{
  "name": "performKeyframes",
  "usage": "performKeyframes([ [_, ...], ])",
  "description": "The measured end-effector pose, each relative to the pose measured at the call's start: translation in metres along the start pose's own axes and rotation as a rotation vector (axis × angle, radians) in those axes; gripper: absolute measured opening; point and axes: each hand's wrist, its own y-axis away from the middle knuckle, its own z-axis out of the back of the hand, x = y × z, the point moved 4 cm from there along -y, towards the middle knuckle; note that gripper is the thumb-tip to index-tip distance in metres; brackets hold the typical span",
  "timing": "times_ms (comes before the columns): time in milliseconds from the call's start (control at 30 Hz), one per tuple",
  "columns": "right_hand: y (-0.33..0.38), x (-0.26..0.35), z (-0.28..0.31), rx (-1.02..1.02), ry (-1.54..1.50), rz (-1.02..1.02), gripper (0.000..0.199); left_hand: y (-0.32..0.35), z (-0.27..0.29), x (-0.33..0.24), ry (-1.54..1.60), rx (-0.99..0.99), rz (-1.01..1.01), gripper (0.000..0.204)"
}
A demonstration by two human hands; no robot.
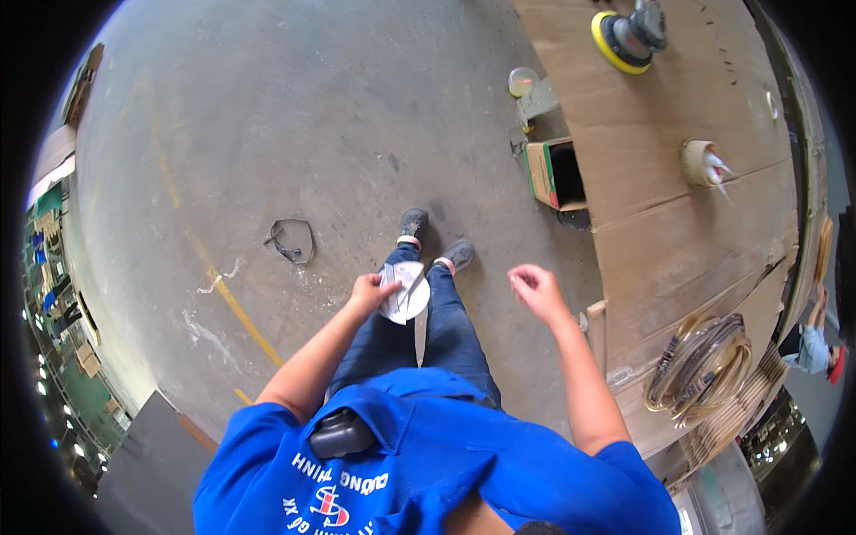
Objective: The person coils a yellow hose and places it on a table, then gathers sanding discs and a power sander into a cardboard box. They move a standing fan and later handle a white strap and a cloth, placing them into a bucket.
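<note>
In front of my thighs my left hand [370, 292] is closed on the edge of a round white sanding disc [408, 299], thumb on top. Part of the disc looks folded or overlapped by a loose flap. My right hand [533, 287] is raised over the floor, between my legs and the cardboard-covered table. Its fingers are loosely curled, slightly apart, and nothing shows in them. An orbital sander [629, 37] with a yellow-edged pad rests near the far end of the table [660, 214].
On the table stand a round tub [700, 162] with white nozzle tubes and a pile of coiled bands [700, 366]. An opened carton [553, 174] sits beside the table, near a clear round container [522, 82]. A dark strap loop [292, 241] lies on the floor. Another person [816, 348] is far right.
</note>
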Motion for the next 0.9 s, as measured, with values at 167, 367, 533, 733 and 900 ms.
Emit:
performKeyframes([
  [167, -0.153, -0.155, 0.029, -0.435, 0.055, -0.402, 0.069, -0.014, -0.023, 0.063, -0.226, -0.063, -0.070, 0.033],
  [367, -0.274, -0.238, 0.104, -0.619, 0.647, -0.467, 0.087, -0.006, -0.024, 0.066, -0.561, -0.109, -0.392, 0.033],
  [533, -0.327, -0.254, 0.119, -0.530, 0.656, -0.333, 0.085, -0.013, -0.012, 0.061, -0.514, -0.057, -0.319, 0.029],
  [733, -0.337, -0.246, 0.117, -0.700, 0.841, -0.528, 0.033, -0.018, -0.005, 0.061, -0.483, -0.054, -0.316, 0.028],
  [900, -0.341, -0.224, 0.088, -0.746, 0.740, -0.420, 0.036, -0.020, -0.004, 0.058, -0.502, -0.034, -0.333, 0.028],
])
